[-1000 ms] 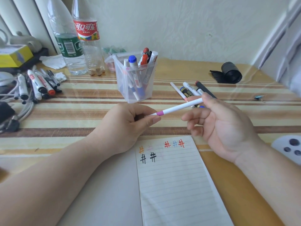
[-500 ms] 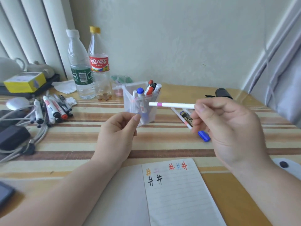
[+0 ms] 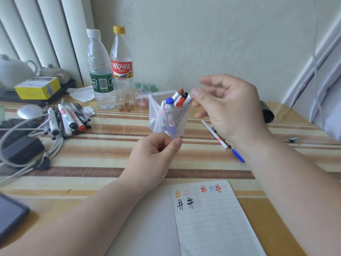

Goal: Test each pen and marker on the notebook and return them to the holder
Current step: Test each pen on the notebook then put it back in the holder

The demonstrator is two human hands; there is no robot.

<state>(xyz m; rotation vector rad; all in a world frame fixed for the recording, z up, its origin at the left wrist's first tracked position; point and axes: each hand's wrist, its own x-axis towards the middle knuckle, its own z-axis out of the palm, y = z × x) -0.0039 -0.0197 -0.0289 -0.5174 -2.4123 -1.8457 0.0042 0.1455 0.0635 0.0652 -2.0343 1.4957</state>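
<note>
Head view: my right hand (image 3: 230,108) hangs over the clear holder (image 3: 168,115), fingers loose and spread, gripping nothing. Its thumb tip is right beside the top of a white marker (image 3: 187,100) standing in the holder. My left hand (image 3: 155,159) is just in front of the holder, fingers curled toward the thumb; can't tell if it's pinching anything. The notebook (image 3: 212,218) lies nearest me on the tabletop (image 3: 110,145), with hash marks along its top.
</note>
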